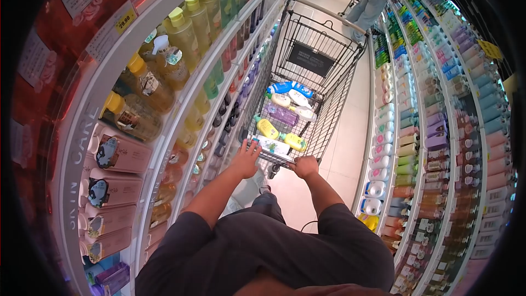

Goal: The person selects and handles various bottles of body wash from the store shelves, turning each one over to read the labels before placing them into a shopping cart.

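Gripping cart handle (276,157), arms outstretched.

The dark grey wire shopping cart (315,60) carries a black placard, yellow bottles (267,128), a purple pack (281,114) and blue-and-white tubes (289,89). Amber bottles with yellow-green caps (183,35) line the white left shelf (104,77); pastel bottles (438,131) fill the right.

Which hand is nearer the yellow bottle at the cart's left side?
Left. The left hand is just below the yellow bottle; the right hand, gripping the cart handle, is farther right.
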